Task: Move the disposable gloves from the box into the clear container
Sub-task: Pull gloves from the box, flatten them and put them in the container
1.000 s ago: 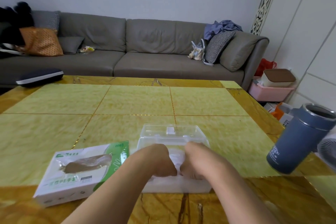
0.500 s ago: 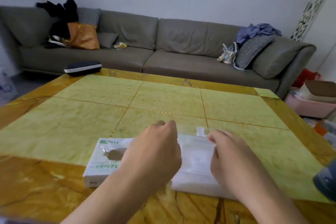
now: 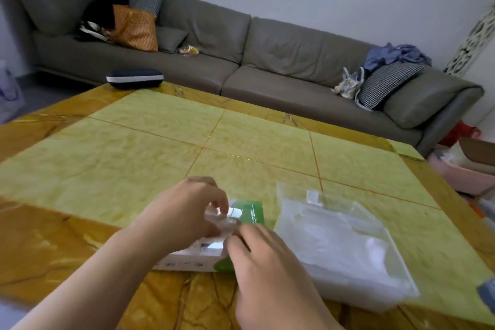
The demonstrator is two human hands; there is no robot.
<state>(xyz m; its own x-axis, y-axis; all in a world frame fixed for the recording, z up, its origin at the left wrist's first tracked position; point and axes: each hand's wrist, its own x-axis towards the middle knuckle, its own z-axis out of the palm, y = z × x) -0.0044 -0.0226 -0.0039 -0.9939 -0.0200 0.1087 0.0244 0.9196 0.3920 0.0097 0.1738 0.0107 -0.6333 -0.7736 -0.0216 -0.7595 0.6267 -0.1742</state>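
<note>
Entry, head view: we log our left hand [image 3: 184, 211] over the glove box [image 3: 206, 254], fingers curled and pinching a crumpled clear disposable glove [image 3: 223, 220] at the box's top opening. Our right hand [image 3: 265, 257] meets it from the near right, fingertips pinching the same glove; half a second ago both hands lay on the clear container [image 3: 345, 246], so they have shifted left to the box. The box, white with a green end, lies on the yellow marble-patterned table [image 3: 150, 147], near edge, just left of the container. The container, lid hinged up, holds a whitish layer of gloves; it now sits free of both hands. Far left on the table: a dark zip case [image 3: 134, 78]. Behind: a grey sofa [image 3: 267, 61] with an orange bag [image 3: 135, 28] and a checked cushion [image 3: 388, 83]. The view has swung left since the earlier frame
</note>
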